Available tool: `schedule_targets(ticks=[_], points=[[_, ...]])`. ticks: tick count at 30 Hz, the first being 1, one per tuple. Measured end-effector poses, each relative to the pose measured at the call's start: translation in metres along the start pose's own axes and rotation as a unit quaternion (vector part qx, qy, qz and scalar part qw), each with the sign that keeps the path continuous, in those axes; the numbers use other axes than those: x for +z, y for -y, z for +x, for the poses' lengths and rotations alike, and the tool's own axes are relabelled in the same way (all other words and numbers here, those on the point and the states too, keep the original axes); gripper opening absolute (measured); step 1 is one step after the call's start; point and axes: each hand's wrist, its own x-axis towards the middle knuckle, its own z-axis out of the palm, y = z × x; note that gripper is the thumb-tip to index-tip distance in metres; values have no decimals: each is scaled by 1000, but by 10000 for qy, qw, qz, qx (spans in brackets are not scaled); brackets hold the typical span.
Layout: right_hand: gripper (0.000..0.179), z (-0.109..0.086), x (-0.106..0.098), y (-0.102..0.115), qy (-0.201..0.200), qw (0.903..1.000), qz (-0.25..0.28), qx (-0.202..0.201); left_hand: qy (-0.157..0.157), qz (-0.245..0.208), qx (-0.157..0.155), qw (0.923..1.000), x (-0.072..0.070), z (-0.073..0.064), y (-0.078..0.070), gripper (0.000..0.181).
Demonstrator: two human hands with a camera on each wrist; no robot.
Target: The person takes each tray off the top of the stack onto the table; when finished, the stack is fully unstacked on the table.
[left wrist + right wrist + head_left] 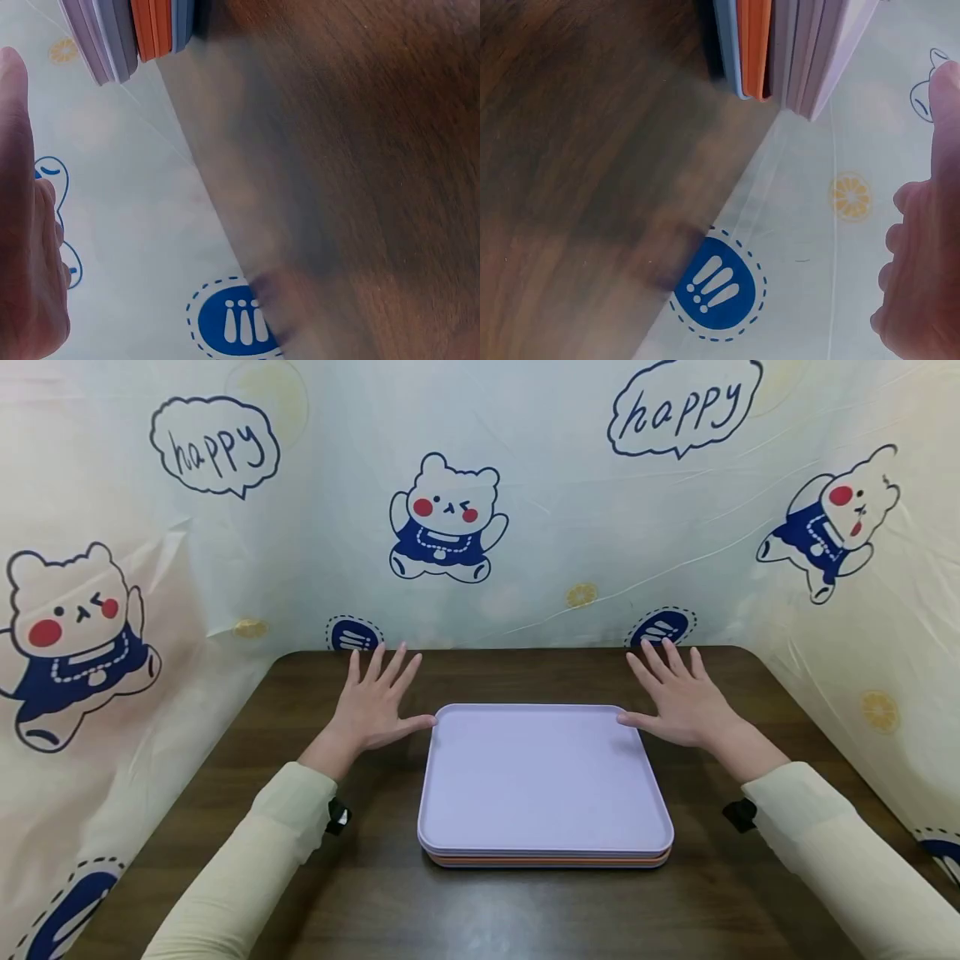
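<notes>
A stack of rectangular trays with rounded corners lies on the table, a lavender tray (pixel 543 777) on top. Orange trays (pixel 152 30) and a blue-grey tray (pixel 727 49) show lower down at its edges. My left hand (pixel 372 706), fingers spread and straight, is off the stack's far left corner, its thumb tip right at the rim. Mirroring it, my right hand (pixel 678 702) spreads its fingers by the far right corner, with the thumb tip overlapping the lavender rim in the head view. Neither hand grips anything.
The dark wooden table (pixel 517 910) has rounded far corners. Behind it and along both sides hangs a pale curtain (pixel 555 543) printed with bears, lettering and orange slices. Dark devices sit at both wrists, including a black one (pixel 741 815) under the right sleeve.
</notes>
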Motion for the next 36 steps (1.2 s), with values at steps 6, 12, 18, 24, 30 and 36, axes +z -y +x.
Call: schedule_targets(ticks=[6, 12, 18, 24, 30, 36], points=[[102, -8, -8, 0, -48, 10000, -42, -69, -41, 159, 93, 9998, -5, -3, -2, 103], [99, -18, -13, 0, -153, 9998, 22, -146, -177, 14, 178, 9997, -8, -10, -5, 103], [96, -28, -15, -1, -164, 9997, 83, -186, -214, -89, 269, 9994, -11, -18, -6, 102], [93, -41, -20, -1, -46, 9989, 388, -277, -139, -492, 332, 9981, -14, -28, -8, 101], [87, -57, -22, -4, 70, 9926, 1174, -297, 71, -1293, 359, 9909, -10, -39, -13, 98], [82, -73, -14, -8, -68, 9799, 1957, -386, 510, -2329, 265, 9708, -7, -52, -19, 96]])
